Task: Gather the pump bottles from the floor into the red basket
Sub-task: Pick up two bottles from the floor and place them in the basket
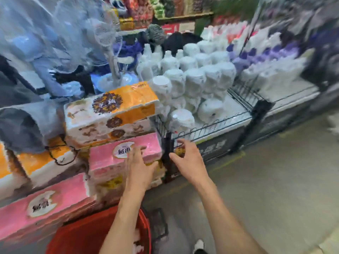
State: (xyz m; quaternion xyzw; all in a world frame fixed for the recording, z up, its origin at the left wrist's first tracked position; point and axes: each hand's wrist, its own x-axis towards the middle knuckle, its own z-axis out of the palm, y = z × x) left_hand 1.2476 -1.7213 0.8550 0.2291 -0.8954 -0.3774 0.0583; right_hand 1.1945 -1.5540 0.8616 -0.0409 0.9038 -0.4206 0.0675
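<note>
Both hands are held out with fingers (136, 153) spread, and nothing is gripped by the left hand (139, 162) or the right hand (187, 158). Below the arms (126, 213) the red basket (78, 233) is seen on the floor (275, 180), cut off at the bottom; something white inside cannot be made out. No pump bottles can be picked out on the floor. Just past the hands, the wire shelf (211, 128) could be bumped and its stacked white tubs (194, 83) knocked down. Everything farther back is blurred.
</note>
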